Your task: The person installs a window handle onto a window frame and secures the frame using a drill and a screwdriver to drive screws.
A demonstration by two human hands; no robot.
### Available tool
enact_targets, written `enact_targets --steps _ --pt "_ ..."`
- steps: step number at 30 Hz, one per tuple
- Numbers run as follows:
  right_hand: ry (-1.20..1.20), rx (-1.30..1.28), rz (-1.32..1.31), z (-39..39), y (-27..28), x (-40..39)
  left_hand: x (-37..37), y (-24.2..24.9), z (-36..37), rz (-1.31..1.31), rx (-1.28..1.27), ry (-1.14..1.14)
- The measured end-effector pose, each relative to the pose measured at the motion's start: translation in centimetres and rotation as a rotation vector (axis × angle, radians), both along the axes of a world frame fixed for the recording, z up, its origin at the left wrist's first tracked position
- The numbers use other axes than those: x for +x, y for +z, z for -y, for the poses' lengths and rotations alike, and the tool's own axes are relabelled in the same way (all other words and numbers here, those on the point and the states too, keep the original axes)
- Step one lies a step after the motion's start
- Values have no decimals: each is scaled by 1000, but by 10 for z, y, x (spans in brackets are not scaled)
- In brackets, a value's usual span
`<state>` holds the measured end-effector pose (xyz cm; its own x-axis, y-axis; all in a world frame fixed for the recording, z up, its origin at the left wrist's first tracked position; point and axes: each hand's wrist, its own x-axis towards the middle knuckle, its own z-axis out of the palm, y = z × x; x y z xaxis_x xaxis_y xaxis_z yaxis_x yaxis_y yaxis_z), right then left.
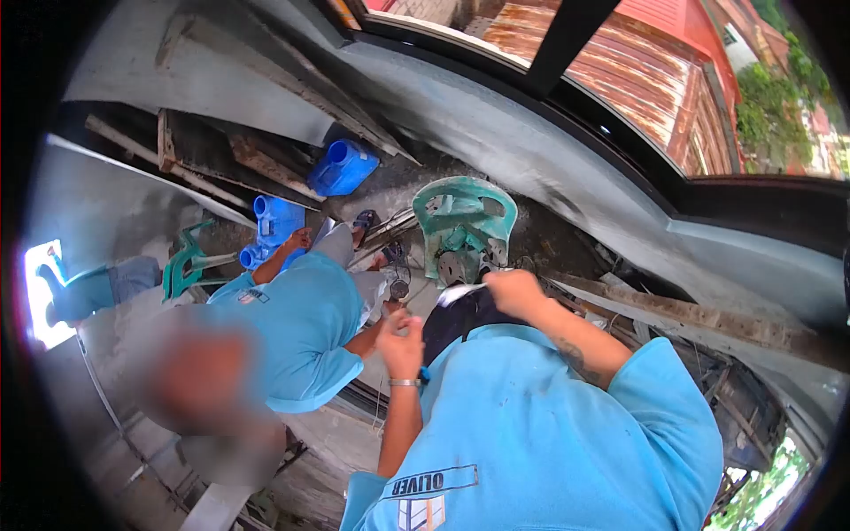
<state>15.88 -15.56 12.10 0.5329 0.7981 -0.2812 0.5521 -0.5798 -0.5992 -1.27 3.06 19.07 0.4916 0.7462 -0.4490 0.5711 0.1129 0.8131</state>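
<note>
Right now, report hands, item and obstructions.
Right hand grips blurred white item. Left hand apart, fingers curled. Co-worker close on left; green chair ahead.

A light blue short-sleeved shirt (pixel 567 416) clothed the worker's torso, its broad front creased in soft folds and flecked with small dark specks, its loose right sleeve (pixel 673 398) ending in a plain hem. Dark block capitals sat inside a thin dark-lined rectangle (pixel 434 482) on the chest, above a pale emblem (pixel 421 515) crossed by dark and orange lines and partly cut off by the edge of view. A narrow silvery band (pixel 405 382) circled the left wrist, and dark trousers (pixel 456 327) showed beyond the shirt's lower edge.
</note>
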Motion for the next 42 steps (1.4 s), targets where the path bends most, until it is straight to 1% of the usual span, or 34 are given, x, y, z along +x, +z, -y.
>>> enact_targets --steps 2,4,6,7,8,9,10,11,12,13,14,16,17,19,20,21,23,24,25,26,27,28,30,32,33,34,35,36,37,38,39,40,41,42 --pt "-275 -226 -31 35 -1 31 -29 -10 -34 -47 53 50" --pt "-468 -254 92 85 -11 59 -55 -10 -51 -96 105 120" --pt "-509 -181 190 140 -38 78 -77 -9 -59 -451 91 -85" --pt "-510 -209 223 154 -36 85 -86 -15 -53 -437 97 -60" --pt "-536 -222 218 173 -50 91 -98 -27 -43 -510 185 -163" --pt "-599 -352 142 179 -51 96 -114 -41 -32 -585 273 -269" --pt "-621 -378 170 189 -65 93 -138 -71 -22 -618 158 -265" --pt "-591 -443 51 198 -79 92 -158 -96 -13 -648 43 -262" --pt "-560 -510 -69 201 -86 94 -165 -102 -4 -694 15 -275" --pt "-627 -576 -278 181 -71 94 -170 -108 3 -739 -13 -289" --pt "-595 -485 -284 181 -98 89 -174 -113 9 -718 -5 -279" --pt "-595 -315 -296 170 -128 80 -183 -124 19 -703 -195 -154" --pt "-622 -232 -306 145 -123 66 -193 -134 25 -682 -190 -145" --pt "-624 -289 -379 91 -82 45 -210 -159 25 -605 -196 -79" --pt "-452 -251 -254 72 -71 34 -208 -155 23 -574 -300 -14" --pt "-407 -305 -303 45 -44 22 -231 -203 26 -532 -155 -41" --pt "-280 -261 -273 12 -31 -3 -212 -170 19 -456 -148 6" --pt "-225 -212 -298 1 -28 -14 -210 -174 21 -383 -47 -30" --pt "-172 -167 -326 -11 -24 -28 -208 -178 19 -364 -42 -36" --pt "-180 -164 -311 -25 -20 -42 -198 -174 16 -244 55 -11" --pt "-66 -99 -293 -39 -12 -55 -188 -167 12 -123 146 19" --pt "57 -38 -278 -50 -4 -65 -176 -159 7 -80 157 28" --pt "122 -68 -289 -77 14 -83 -149 -137 -4 73 208 80" --pt "301 -100 -282 -111 36 -92 -118 -113 -12 233 95 255" --pt "419 40 -209 -116 29 -96 -109 -93 -17 204 113 240" --pt "503 80 -158 -125 30 -100 -102 -91 -20 226 265 217" --pt "597 134 -117 -139 36 -105 -93 -54 -24 310 -15 387" --pt "598 65 -199 -151 61 -117 -90 -58 -23 422 -112 427" --pt "593 -16 -268 -160 81 -127 -86 -61 -23 597 -274 539" --pt "576 -121 -406 -162 83 -131 -86 -66 -22 642 -347 590" --pt "554 -241 -518 -159 75 -133 -102 -52 -25 652 -288 606" --pt "620 -203 -560 -152 44 -127 -113 -60 -24 821 -370 746" --pt "663 -171 -609 -147 16 -125 -131 -54 -23 828 -379 903" --pt "763 -202 -617 -145 19 -134 -153 -46 -17 803 -351 1076"
